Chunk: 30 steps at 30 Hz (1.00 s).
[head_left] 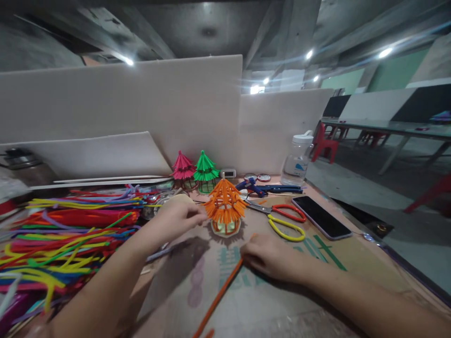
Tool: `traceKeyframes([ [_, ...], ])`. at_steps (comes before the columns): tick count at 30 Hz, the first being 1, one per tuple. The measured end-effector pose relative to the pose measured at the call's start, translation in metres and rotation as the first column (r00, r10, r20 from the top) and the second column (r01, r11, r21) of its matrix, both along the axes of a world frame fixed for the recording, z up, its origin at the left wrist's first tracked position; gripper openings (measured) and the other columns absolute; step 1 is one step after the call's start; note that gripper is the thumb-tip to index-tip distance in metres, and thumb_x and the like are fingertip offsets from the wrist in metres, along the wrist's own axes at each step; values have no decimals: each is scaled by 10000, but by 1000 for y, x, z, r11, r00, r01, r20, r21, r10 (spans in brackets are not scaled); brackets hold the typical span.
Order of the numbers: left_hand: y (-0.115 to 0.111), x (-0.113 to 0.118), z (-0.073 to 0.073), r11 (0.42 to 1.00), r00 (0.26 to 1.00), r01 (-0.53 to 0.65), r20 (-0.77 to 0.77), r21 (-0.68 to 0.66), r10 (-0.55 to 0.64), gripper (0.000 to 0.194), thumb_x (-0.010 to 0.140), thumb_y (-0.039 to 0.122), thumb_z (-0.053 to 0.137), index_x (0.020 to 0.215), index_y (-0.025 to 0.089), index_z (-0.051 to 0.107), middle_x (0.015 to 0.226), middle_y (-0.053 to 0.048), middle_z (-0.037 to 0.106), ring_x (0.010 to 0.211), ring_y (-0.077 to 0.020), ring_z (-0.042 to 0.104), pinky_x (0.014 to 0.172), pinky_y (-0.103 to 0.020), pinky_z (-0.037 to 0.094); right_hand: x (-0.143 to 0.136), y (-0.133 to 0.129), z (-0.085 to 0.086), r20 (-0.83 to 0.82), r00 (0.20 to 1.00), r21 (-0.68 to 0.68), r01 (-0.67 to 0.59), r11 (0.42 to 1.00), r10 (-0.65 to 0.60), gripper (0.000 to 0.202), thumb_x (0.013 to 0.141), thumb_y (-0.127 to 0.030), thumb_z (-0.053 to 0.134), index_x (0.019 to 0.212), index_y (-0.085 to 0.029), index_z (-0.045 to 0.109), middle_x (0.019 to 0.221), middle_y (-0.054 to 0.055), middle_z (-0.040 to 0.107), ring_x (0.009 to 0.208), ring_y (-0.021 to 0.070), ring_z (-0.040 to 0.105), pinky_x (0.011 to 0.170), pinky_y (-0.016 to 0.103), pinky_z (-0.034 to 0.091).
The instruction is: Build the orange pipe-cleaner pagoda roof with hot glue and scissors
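My right hand (266,256) is closed around an orange pipe cleaner (221,293), which slants down toward the near edge of the view; a short end pokes out above the fingers. Just left of a small orange pipe-cleaner pavilion (225,206) is my left hand (185,213). Its fingers reach toward the roof with nothing visible in them, and I cannot tell whether they touch it. The pavilion stands upright with a fringed cone roof and a pale base. Behind it are a pink pavilion (183,169) and a green pavilion (205,169).
Many coloured pipe cleaners (70,234) lie piled at left. Scissors (287,223) with red and yellow handles, a phone (321,217), a blue glue gun (254,187) and a water bottle (296,159) are at right. White boards (197,108) stand behind.
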State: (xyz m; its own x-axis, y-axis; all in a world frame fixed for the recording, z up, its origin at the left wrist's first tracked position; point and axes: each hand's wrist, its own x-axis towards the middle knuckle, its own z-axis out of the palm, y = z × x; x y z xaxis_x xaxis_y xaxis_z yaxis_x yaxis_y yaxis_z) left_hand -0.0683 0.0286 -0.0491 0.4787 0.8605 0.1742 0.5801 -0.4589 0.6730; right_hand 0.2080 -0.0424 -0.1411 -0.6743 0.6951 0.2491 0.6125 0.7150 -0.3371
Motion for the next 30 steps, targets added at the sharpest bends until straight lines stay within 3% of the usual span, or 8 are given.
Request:
traceKeyframes([
  [2,-10,13,7,999,1000,-21,-4,30,21,340,848,451,605,653,192,708,620,-6,645,593,-153,573,552,-220,401,7,8,-3,-105,988,-36,110,993,-113,212,935,-236,513,1024,-170,694,896,106,733,813,218,666,727,306,478],
  [4,-19,31,5,999,997,-49,64,4,49,362,878,452,562,702,179,722,604,-8,633,540,-139,539,529,-230,390,11,14,-5,-231,948,-146,191,971,-221,194,934,-267,530,1011,-187,689,920,82,741,827,210,676,757,311,490],
  [8,-26,56,-15,965,947,-78,283,-249,150,334,812,434,648,996,166,725,581,15,632,448,-119,492,447,-226,349,10,22,-10,-365,843,-348,269,898,-394,188,909,-359,590,859,-202,679,827,34,739,765,198,681,730,309,508],
  [12,-24,65,-27,864,845,-16,455,-504,281,414,751,519,712,923,144,672,598,19,626,410,-74,454,383,-186,264,9,23,-14,-374,836,-367,264,892,-401,172,911,-340,577,855,-207,671,811,22,739,760,191,680,738,313,503],
  [15,-23,69,-28,823,762,35,548,-567,345,432,696,536,762,814,140,638,601,24,605,415,-50,445,370,-162,250,9,24,-17,-377,833,-366,266,892,-404,145,900,-324,583,876,-211,671,815,24,734,759,196,669,732,325,493],
  [18,-22,72,-28,821,705,64,608,-568,366,432,688,529,776,766,134,620,559,37,567,401,-38,425,363,-158,238,10,25,-21,-391,827,-370,260,892,-403,121,895,-310,580,899,-212,650,839,28,729,763,196,668,738,336,496],
  [24,-23,72,-30,819,703,20,590,-573,396,442,711,540,751,675,149,549,519,56,524,384,-30,407,372,-160,254,10,27,-27,-513,753,-454,169,875,-412,140,888,-293,577,988,-217,517,829,18,697,767,195,692,731,342,534],
  [30,-24,71,-28,821,762,-31,518,-569,388,447,672,557,754,696,171,530,534,65,533,381,-37,419,363,-160,258,9,28,-24,-510,753,-436,189,880,-415,172,858,-279,595,1005,-208,539,915,44,698,828,213,694,798,385,532],
])
